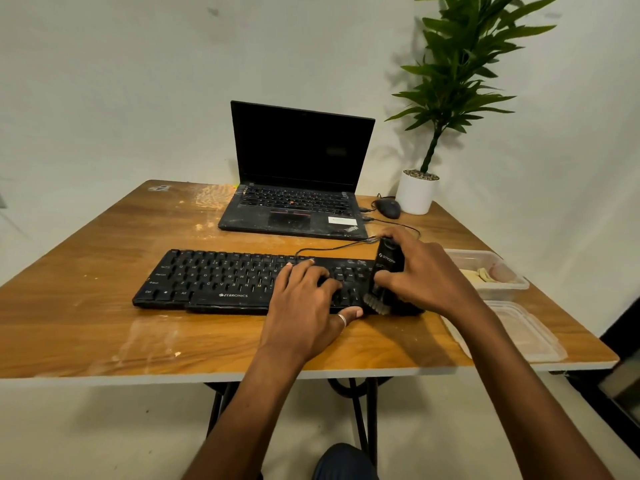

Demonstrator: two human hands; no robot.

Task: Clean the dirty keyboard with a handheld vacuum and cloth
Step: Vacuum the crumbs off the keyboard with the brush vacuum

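Vacuuming end: we see the handheld vacuum [389,268] standing nearly upright over the right end of the keyboard [221,278], its pale brush head [375,303] down on the keys near the front right corner.
Right hand: the right hand [426,271] is wrapped round the black body of the handheld vacuum, thumb on the side facing us and fingers curled over the top and far side.
Left hand: the left hand [304,306] lies flat on the keyboard just left of the brush head, fingers spread and fairly straight across the keys, holding nothing. We see its thumb along the front edge, wearing a silver ring [342,320].
Keyboard: black and wired, it lies lengthwise across the middle of the wooden table [104,323]. Its right end is partly hidden behind the hands and the vacuum. Its cable [332,247] runs from the back edge toward the laptop [294,188].
Laptop: open with a dark screen, it sits behind the keyboard, and we see dusty marks on its palm rest.
Mouse: a dark mouse [388,207] sits just right of the laptop, beside a white plant pot [415,195] at the table's far right corner.
Right edge: a clear plastic container [485,268] with pale contents we cannot identify sits there, with a clear lid [512,330] lying flat nearer to us.
Table surface: we note pale scuffs and smears on the wood.
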